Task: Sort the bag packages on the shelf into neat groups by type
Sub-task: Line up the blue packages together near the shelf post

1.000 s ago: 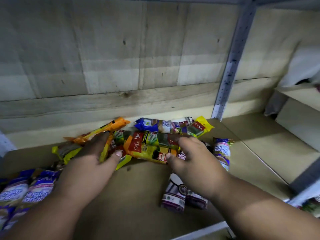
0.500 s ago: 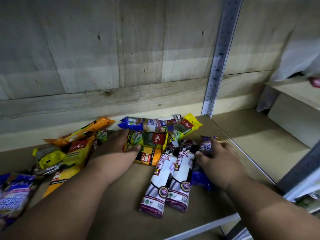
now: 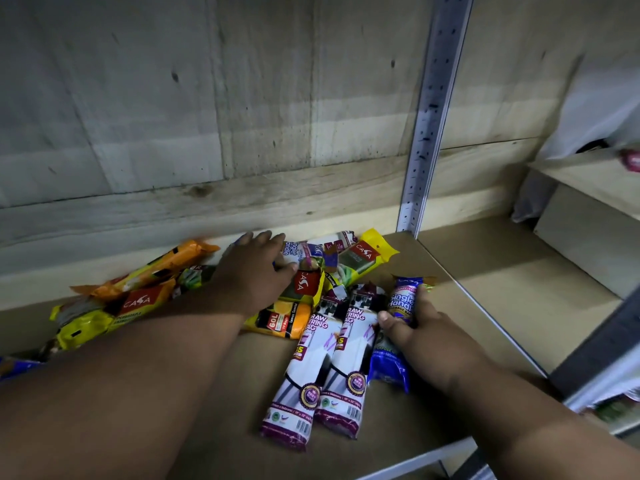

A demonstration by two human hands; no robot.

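Two white-and-purple drawstring bag packs (image 3: 313, 367) lie side by side near the middle of the shelf (image 3: 450, 306), long ends pointing toward 12 and 6 o'clock, touching along their length; just at their 3 o'clock lies a blue single-handle pack (image 3: 398, 337), and the right hand (image 3: 420, 332) curls over it, thumb on its left edge and fingers round its right edge, pinching the pack against the board; at 11 o'clock from the white pair, the left hand (image 3: 254, 275) reaches toward the back wall (image 3: 207, 133), fingers spread and laid flat over a second blue single-handle pack (image 3: 294, 252) that lies crosswise at the back; whether it grips that pack cannot be told; under and beside this hand sits a loose heap of yellow CASA packs (image 3: 304, 292), one tilted toward 1 o'clock (image 3: 367, 259) near the grey slotted upright (image 3: 429, 116), another (image 3: 114, 310) out at 9 o'clock; an orange pack (image 3: 162, 265) lies slantwise along the wall at 10 o'clock; a blue corner of another pack (image 3: 14, 365) shows at the far left edge, mostly hidden by the left forearm.
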